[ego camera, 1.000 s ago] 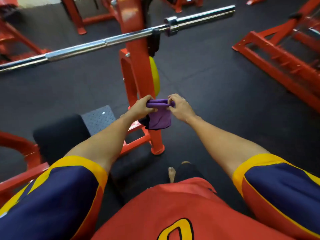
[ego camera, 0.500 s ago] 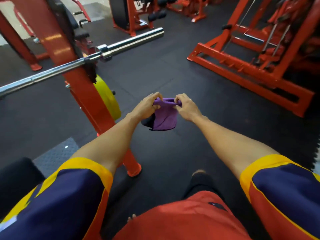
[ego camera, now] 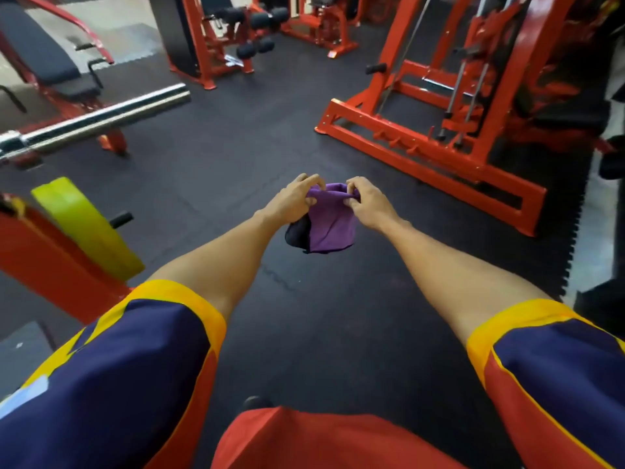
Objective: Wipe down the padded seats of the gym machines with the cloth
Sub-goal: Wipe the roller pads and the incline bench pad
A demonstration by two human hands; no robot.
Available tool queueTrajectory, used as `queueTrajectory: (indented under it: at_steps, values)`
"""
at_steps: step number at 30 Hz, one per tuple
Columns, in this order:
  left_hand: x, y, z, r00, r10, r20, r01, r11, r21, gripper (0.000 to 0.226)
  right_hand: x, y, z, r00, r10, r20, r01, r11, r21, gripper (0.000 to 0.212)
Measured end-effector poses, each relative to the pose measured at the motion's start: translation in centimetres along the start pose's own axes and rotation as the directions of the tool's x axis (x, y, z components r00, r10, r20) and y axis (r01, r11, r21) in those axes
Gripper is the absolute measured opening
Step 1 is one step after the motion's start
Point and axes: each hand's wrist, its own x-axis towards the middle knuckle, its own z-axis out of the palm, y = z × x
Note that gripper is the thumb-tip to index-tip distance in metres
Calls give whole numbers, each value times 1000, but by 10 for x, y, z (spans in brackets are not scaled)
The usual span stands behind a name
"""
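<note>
The barbell [ego camera: 101, 120] and yellow plate [ego camera: 84, 228] have slid toward the left of the view. The left hand [ego camera: 291, 201] and right hand [ego camera: 370, 204] each pinch the purple cloth [ego camera: 333, 225] by its top edge, which is stretched side to side in mid-air. The rest hangs down above the black floor [ego camera: 304, 316].

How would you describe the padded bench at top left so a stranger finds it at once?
Start at the chrome barbell on the left. Just behind it stands the bench, red-framed. Unlike the machine with round rollers, its black pad is long and flat.
</note>
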Motion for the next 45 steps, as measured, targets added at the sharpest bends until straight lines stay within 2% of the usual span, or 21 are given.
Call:
queueTrajectory:
  at_steps: [9, 15, 20, 27, 30, 34, 38, 41, 45]
  values:
    - [169, 88, 67, 979, 185, 88, -184, 983, -10, 28, 44, 128, -117, 979, 130, -157, -132, 991, -4, 12]
    - [303, 150, 109, 940, 331, 84, -326, 943, -62, 27, 76, 215, -196, 924, 259, -281, -274, 962, -14, 16]
    - [404, 208, 149, 899, 419, 127, -411, 907, -89, 29, 96, 279, -261, 843, 353, -405, -366, 930, 47, 14]
    - [508, 305, 215, 823, 539, 182, -519, 842, -146, 25, 100, 369, -350, 799, 390, -458, -442, 897, -8, 13]
    - [553, 350, 250, 812, 561, 163, -535, 826, -175, 23, 104, 420, -390, 788, 392, -475, -470, 881, -52, 22]
    - [620, 420, 286, 797, 593, 115, -568, 800, -194, 25, 110, 485, -455, 736, 441, -514, -538, 841, -49, 35]
    - [685, 504, 306, 759, 646, 86, -626, 759, -178, 22, 126, 536, -539, 641, 401, -655, -538, 843, -11, 29]
    - [733, 556, 317, 741, 669, 58, -653, 738, -174, 22, 140, 566, -601, 631, 385, -674, -540, 841, -26, 25]
    - [786, 607, 327, 702, 702, 121, -691, 712, -123, 22, 154, 604, -664, 640, 361, -678, -527, 849, -45, 19]
